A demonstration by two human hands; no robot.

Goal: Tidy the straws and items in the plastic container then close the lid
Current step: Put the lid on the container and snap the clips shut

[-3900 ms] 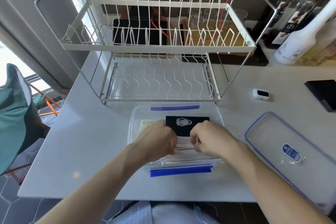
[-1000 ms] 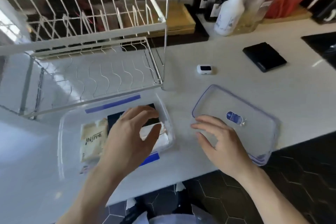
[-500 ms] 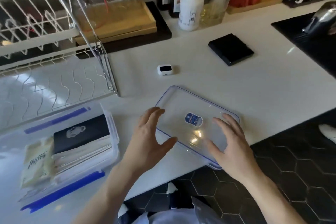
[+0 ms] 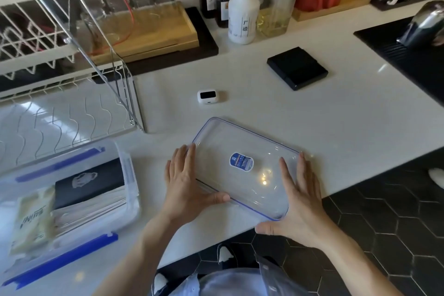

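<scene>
The clear lid (image 4: 242,142) with a blue rim and a blue sticker lies flat on the white counter, near its front edge. My left hand (image 4: 185,185) presses against the lid's left end, thumb along the near edge. My right hand (image 4: 300,202) clasps the right end. The open plastic container (image 4: 131,175) with blue clasps stands at the left. Inside it lie a black packet (image 4: 91,182), a cream sachet (image 4: 33,218) and a stack of paper-wrapped straws (image 4: 91,210).
A white wire dish rack (image 4: 72,108) stands behind the container. A small white device (image 4: 207,96) and a black square pad (image 4: 297,68) lie beyond the lid. Bottles (image 4: 243,14) and a wooden tray with glasses (image 4: 149,29) line the back. The counter's front edge runs just under my hands.
My hands left the container and moved right to the lid. Half a second ago they hovered over it; now both touch its ends. The view has swung right.
</scene>
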